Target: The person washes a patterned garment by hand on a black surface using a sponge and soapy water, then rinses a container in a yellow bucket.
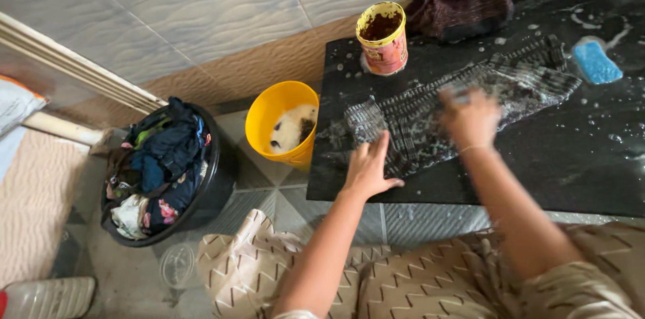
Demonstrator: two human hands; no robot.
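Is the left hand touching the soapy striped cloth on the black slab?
Touching. The head view shows the left hand pressed flat on the near edge of the striped cloth, fingers spread over the fabric, no gap.

Yellow bucket (279, 114) beside black tub (218, 185) of clothes; tin (383, 40), blue soap (596, 62), dark cloth (460, 3) on tabletop (571, 158).

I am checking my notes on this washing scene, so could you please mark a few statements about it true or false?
1. Both hands rest on the striped cloth. True: left hand and right hand press on it.
2. The yellow bucket sits on the black slab. False: it stands on the floor beside the slab.
3. A blue soap bar lies on the slab. True.
4. The open tin is lying on its side. False: it stands upright.
5. The black tub holds clothes. True.
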